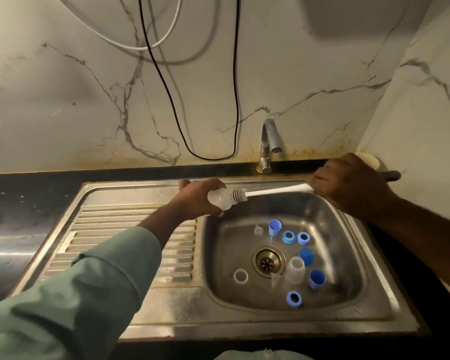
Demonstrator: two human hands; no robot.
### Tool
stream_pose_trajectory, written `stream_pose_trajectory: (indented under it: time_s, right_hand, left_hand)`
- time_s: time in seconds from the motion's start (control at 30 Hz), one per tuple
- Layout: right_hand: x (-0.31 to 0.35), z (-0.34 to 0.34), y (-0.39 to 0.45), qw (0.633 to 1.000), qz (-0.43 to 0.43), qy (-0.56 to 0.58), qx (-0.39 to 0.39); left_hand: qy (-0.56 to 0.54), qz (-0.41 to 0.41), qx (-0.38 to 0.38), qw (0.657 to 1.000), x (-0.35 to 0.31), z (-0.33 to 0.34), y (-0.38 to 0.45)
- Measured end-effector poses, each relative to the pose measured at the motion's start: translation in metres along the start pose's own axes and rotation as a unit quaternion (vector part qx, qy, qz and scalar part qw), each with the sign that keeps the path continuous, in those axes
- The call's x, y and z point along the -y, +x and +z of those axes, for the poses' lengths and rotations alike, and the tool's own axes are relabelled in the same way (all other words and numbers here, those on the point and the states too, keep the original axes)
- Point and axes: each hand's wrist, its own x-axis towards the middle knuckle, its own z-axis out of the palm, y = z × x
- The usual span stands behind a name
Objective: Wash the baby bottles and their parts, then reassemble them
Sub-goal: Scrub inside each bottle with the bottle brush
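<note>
1. The left hand (200, 197) has its fingers wrapped round a small clear plastic baby bottle (220, 199), held on its side above the left rim of the basin, mouth pointing right, probably so the brush can go straight in.
2. The right hand (348, 185) grips the far end of a white-handled bottle brush (276, 190); its fingers are closed round the handle. The grey bristled head (239, 194) sits at the bottle's mouth, partly inside as far as can be judged.
3. Both are held over the stainless-steel sink (166, 315), likely so drips fall into the basin.
4. On the basin floor, round the drain (268, 261), lie the waiting parts: a second clear bottle (295, 272), blue plastic caps (317, 279) and blue screw rings (294, 298), a clear ring (240, 276) and a small clear teat (258, 229), all apart from one another.
5. The metal tap (269, 141) stands behind; no water shows running.
6. Judging by the loose parts, washing is at an early stage and reassembly is not begun.
</note>
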Motion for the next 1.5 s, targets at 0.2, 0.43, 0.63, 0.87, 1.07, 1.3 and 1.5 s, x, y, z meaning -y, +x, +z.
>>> stream_pose_trajectory:
  time_s: [0.2, 0.43, 0.63, 0.87, 1.07, 1.3, 1.5]
  right_hand:
    - [0.013, 0.001, 0.004, 0.738, 0.265, 0.563, 0.260]
    - [0.013, 0.015, -0.002, 0.993, 0.075, 0.083, 0.032]
    - [0.035, 0.019, -0.025, 0.730, 0.344, 0.554, 0.203]
    - [0.113, 0.014, -0.018, 0.870, 0.242, 0.415, 0.110]
    - [0.122, 0.012, 0.020, 0.890, 0.276, 0.311, 0.184]
    - [0.117, 0.001, 0.012, 0.893, 0.277, 0.273, 0.226]
    - [0.124, -0.004, 0.006, 0.893, 0.298, 0.253, 0.222]
  left_hand:
    - [-0.024, 0.036, -0.022, 0.999, 0.000, 0.003, 0.000]
    - [-0.018, -0.023, -0.076, 0.997, -0.003, 0.017, -0.002]
    - [-0.116, -0.201, -0.135, 0.963, 0.012, 0.023, -0.009]
    - [-0.137, -0.172, -0.164, 0.962, -0.020, 0.040, -0.013]
    - [-0.078, -0.090, -0.146, 0.982, -0.071, 0.062, -0.012]
    - [-0.058, -0.140, -0.129, 0.980, -0.069, 0.061, -0.008]
    - [-0.087, -0.187, -0.126, 0.970, -0.059, 0.061, -0.005]
